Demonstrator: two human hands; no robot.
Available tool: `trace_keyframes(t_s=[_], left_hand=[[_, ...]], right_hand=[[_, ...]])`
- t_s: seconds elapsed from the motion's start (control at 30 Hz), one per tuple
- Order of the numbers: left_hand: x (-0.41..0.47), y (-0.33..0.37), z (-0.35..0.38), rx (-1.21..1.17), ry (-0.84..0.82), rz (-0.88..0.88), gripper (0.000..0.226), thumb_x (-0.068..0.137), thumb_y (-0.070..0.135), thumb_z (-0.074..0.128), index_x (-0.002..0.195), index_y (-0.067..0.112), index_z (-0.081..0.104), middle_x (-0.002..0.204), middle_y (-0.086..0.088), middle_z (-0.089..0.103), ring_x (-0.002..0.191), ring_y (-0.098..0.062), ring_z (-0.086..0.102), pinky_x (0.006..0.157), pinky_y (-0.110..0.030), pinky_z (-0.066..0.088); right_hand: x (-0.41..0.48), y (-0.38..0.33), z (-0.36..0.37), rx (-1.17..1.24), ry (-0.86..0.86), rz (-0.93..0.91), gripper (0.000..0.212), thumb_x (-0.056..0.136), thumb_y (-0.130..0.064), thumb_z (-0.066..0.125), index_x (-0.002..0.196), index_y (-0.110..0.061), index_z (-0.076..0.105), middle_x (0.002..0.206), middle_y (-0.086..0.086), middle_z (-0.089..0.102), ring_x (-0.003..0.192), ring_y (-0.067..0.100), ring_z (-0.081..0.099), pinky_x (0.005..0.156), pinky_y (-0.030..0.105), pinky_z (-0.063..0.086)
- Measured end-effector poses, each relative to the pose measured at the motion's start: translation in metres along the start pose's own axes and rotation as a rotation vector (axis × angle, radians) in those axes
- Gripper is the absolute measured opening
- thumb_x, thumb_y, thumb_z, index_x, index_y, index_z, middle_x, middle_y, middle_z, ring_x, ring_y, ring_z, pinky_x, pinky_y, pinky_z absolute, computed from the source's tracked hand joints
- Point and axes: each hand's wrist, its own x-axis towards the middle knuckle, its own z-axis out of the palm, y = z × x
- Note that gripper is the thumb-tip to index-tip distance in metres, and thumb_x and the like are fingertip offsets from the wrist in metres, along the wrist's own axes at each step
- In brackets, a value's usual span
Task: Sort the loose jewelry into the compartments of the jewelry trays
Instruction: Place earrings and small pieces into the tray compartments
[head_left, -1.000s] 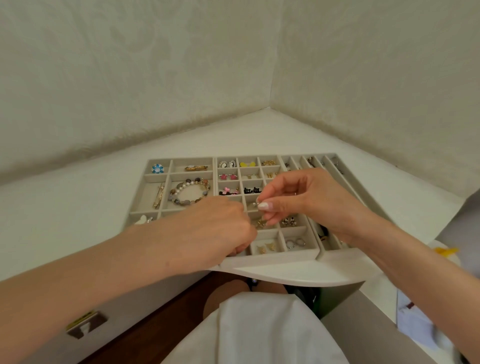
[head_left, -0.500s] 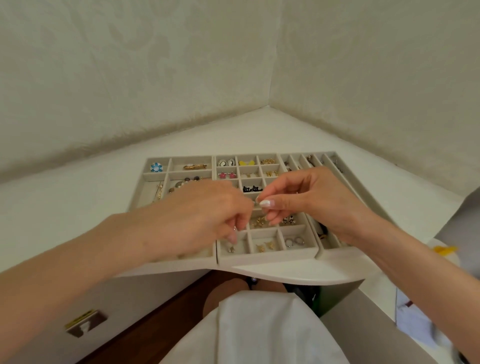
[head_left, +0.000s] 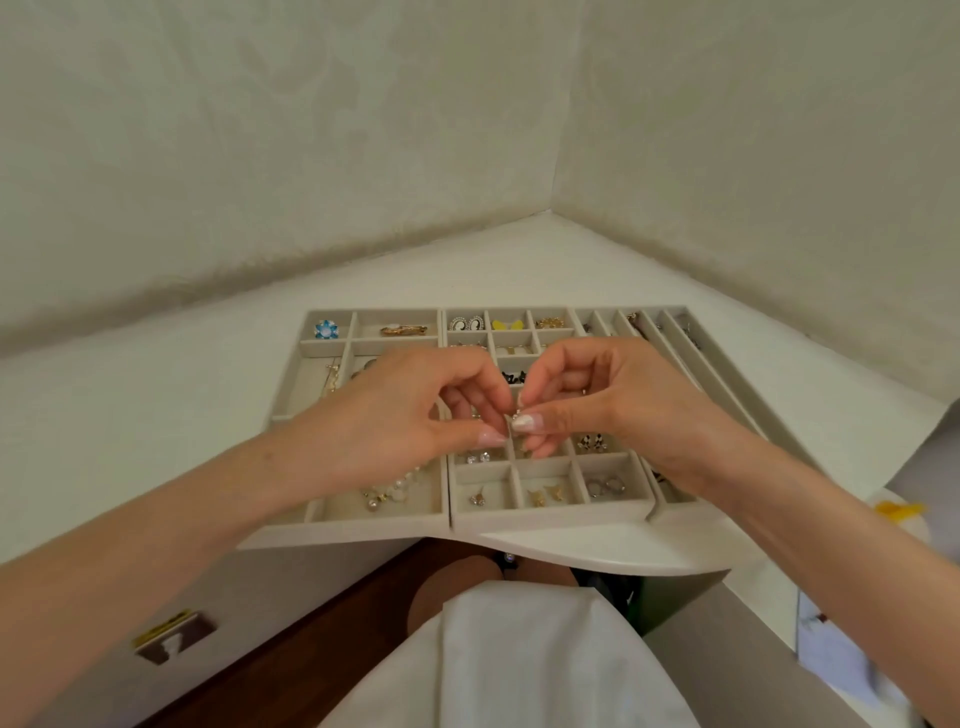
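Two hands, the left hand (head_left: 395, 415) and the right hand (head_left: 613, 400), pinch a tiny silvery jewelry piece (head_left: 517, 414) together above the middle grey felt-lined tray (head_left: 545, 519); sorting is mid-way, and release over a matching compartment probably comes next.

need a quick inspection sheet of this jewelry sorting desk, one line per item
surface: white corner desk with a curved front edge.
job's things: three beige compartment trays side by side, left tray, middle tray, right tray; many compartments hold jewelry. A small pale jewelry piece is held above the middle tray.
clutter: yellow object at the right edge, too cut off to identify.
grippers: left hand and right hand both pinch the small piece at their fingertips.
cables: nothing seen
surroundings: pale patterned walls meeting in a corner; brown floor below; white cloth on the person's lap.
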Motion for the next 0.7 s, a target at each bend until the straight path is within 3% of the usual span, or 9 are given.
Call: trace_keyframes(t_s=[0.3, 0.43, 0.7], left_hand=[[0.003, -0.003, 0.005, 0.047, 0.068, 0.054, 0.014, 0.081, 0.015, 0.067, 0.076, 0.027, 0.062, 0.07, 0.016, 0.061, 0.069, 0.008, 0.053, 0.063, -0.004, 0.037], [0.003, -0.009, 0.008, 0.16, 0.085, 0.111, 0.014, 0.084, 0.022, 0.061, 0.078, 0.033, 0.055, 0.073, 0.014, 0.059, 0.073, -0.003, 0.053, 0.065, -0.014, 0.041], [0.004, -0.011, 0.007, 0.18, 0.122, 0.117, 0.015, 0.085, 0.023, 0.059, 0.077, 0.034, 0.054, 0.075, 0.015, 0.059, 0.076, -0.001, 0.053, 0.065, -0.013, 0.039]], right_hand=[[0.0, 0.0, 0.0, 0.008, -0.019, -0.001, 0.019, 0.072, 0.009, 0.07, 0.089, 0.001, 0.066, 0.078, 0.018, 0.07, 0.063, 0.021, 0.069, 0.061, 0.026, 0.056], [-0.001, 0.002, -0.001, 0.033, -0.027, 0.015, 0.022, 0.072, 0.01, 0.07, 0.091, 0.001, 0.065, 0.079, 0.016, 0.071, 0.066, 0.022, 0.069, 0.063, 0.027, 0.057], [0.001, 0.001, -0.002, -0.031, 0.003, 0.009, 0.013, 0.073, 0.0, 0.072, 0.086, 0.0, 0.069, 0.076, 0.016, 0.071, 0.062, 0.017, 0.067, 0.062, 0.023, 0.057]])
